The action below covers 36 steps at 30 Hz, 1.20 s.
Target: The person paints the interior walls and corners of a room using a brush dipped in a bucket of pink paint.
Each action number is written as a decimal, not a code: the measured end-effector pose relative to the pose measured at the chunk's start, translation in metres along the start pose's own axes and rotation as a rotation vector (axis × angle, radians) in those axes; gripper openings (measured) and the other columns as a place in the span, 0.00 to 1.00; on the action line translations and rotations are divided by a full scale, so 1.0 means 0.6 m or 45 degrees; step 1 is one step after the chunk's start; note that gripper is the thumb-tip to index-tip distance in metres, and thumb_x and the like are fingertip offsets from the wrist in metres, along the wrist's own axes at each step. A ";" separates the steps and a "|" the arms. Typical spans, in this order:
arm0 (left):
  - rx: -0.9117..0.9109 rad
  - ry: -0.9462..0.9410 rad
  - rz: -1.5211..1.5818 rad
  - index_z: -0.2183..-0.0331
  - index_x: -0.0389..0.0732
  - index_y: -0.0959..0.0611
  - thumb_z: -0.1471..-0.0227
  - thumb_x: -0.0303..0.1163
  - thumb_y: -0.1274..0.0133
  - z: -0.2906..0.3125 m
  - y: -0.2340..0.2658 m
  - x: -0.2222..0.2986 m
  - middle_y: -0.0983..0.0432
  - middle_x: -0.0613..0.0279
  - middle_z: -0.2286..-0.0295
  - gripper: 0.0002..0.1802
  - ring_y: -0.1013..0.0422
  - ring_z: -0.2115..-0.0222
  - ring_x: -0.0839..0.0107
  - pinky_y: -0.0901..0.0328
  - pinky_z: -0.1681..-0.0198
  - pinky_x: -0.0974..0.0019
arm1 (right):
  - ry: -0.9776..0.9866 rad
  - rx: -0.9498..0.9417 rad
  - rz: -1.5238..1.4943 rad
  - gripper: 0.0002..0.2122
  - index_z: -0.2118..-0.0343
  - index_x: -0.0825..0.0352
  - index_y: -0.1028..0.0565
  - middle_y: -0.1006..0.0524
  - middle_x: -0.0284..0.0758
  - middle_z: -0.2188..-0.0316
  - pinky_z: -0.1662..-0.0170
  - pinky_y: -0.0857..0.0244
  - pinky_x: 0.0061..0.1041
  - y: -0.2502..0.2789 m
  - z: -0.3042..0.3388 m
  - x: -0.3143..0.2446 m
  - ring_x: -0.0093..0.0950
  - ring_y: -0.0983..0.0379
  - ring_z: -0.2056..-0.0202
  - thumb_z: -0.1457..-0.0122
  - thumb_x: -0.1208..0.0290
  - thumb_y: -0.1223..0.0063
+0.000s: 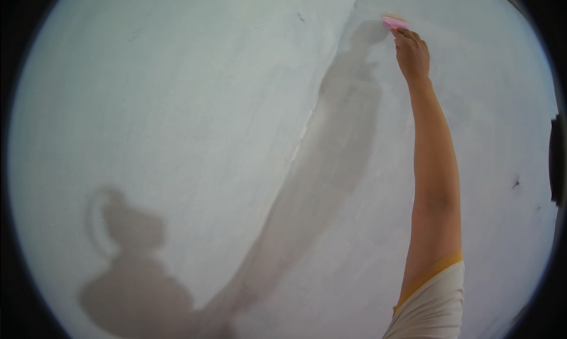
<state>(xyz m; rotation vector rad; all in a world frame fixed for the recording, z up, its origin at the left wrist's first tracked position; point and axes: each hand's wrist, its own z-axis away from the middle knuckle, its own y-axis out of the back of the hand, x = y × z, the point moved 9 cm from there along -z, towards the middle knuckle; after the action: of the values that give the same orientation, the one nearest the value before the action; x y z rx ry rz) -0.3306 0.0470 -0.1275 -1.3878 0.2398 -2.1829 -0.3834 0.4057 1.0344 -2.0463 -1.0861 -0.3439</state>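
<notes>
Stretched far up along the right side is my bare right arm, in a white sleeve with a yellow cuff. My right hand (pixel 413 52) is closed around a small pink brush (pixel 394 22), whose pale tan edge is against or very near the pale bluish wall (pixel 472 103). The fingers cover most of the brush's handle. My left hand does not appear in the picture.
A rough, slanting crease (pixel 304 132) splits the wall into two faces. A broad shadow (pixel 331 138) of my arm and head falls across both. At the right edge is a dark object (pixel 556 160), and a small dark mark (pixel 515 182) shows on the wall.
</notes>
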 end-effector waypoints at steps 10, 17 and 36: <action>0.014 -0.055 -0.113 0.61 0.26 0.33 0.44 0.42 0.43 0.105 -0.175 -0.105 0.30 0.49 0.62 0.27 0.29 0.62 0.60 0.27 0.56 0.54 | 0.041 -0.318 0.025 0.14 0.55 0.62 0.21 0.21 0.29 0.59 0.56 0.37 0.32 0.017 0.255 0.127 0.28 0.28 0.55 0.44 0.77 0.50; -0.046 -0.105 -0.235 0.59 0.25 0.33 0.44 0.43 0.42 0.126 -0.224 -0.250 0.30 0.47 0.60 0.29 0.29 0.60 0.59 0.27 0.55 0.54 | 0.012 0.007 0.010 0.15 0.56 0.61 0.22 0.22 0.27 0.61 0.58 0.41 0.32 -0.023 0.261 0.227 0.26 0.28 0.59 0.47 0.79 0.51; -0.101 -0.188 -0.393 0.58 0.23 0.31 0.45 0.45 0.43 0.126 -0.361 -0.341 0.29 0.45 0.57 0.32 0.28 0.57 0.57 0.28 0.52 0.52 | 0.007 -0.021 -0.005 0.15 0.56 0.59 0.21 0.24 0.26 0.58 0.58 0.40 0.33 -0.236 0.407 0.231 0.26 0.29 0.57 0.47 0.78 0.51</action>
<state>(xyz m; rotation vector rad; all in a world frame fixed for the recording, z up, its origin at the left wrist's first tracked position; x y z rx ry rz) -0.2718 0.3463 -0.1628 -1.7189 0.0610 -2.3204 -0.4406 0.7147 1.0216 -2.0568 -1.0873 -0.3617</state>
